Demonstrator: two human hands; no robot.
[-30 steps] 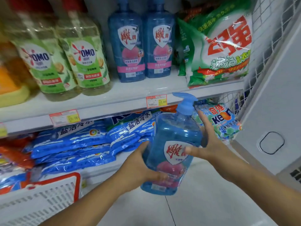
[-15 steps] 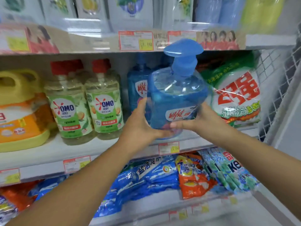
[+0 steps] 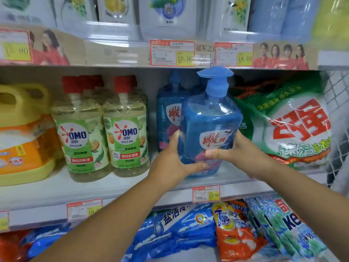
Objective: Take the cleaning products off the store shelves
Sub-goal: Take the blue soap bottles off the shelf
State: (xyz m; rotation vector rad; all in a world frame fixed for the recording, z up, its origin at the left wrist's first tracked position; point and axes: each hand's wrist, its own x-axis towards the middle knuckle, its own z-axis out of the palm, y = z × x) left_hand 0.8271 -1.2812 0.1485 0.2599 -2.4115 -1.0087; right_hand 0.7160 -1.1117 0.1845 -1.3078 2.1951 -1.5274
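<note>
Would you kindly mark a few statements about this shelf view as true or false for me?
1. The left hand and right hand both hold the blue pump bottle. True.
2. The OMO bottles have blue caps. False: their caps are red.
3. The green-and-white detergent bag sits to the right of the blue pump bottle. True.
4. The price tag just below the held bottle reads 18.00. False: it reads 12.00.
</note>
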